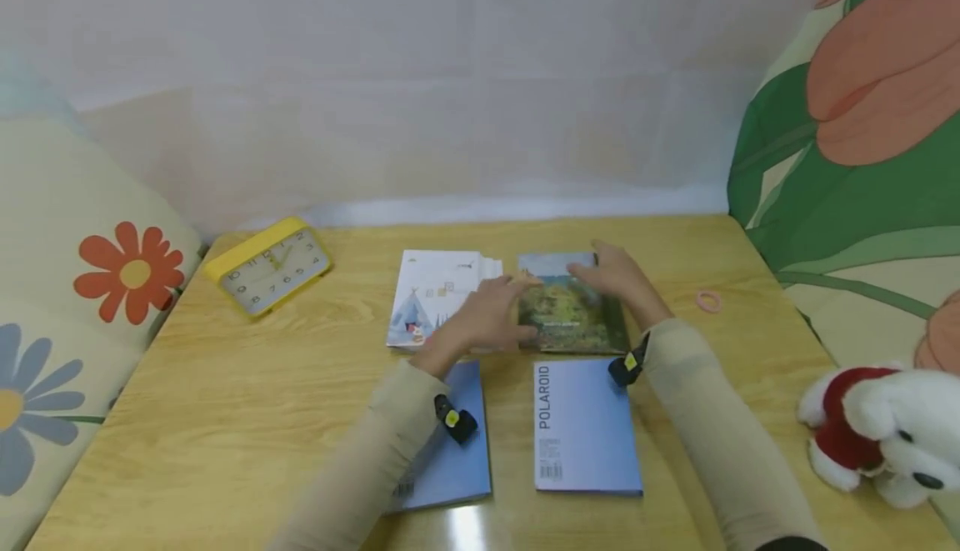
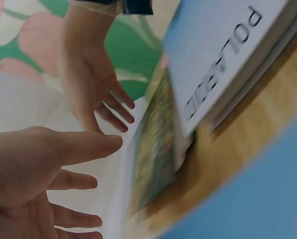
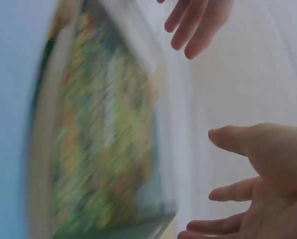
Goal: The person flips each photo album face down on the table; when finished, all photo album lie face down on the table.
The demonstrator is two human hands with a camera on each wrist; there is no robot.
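In the head view my left hand is over the right part of a white book with a tent drawing, fingers pointing toward a green picture book. My right hand hovers at the green book's upper right corner. Both wrist views show the fingers spread with nothing between them. Nearer the body lie two blue books, one marked POLAROID and the other partly under my left forearm. Motion blurs the green book in the right wrist view.
A yellow alarm clock leans at the table's back left. On the right are a pink ring and a white plush dog in red. Flowered cushions flank the wooden table, and a white cloth hangs behind.
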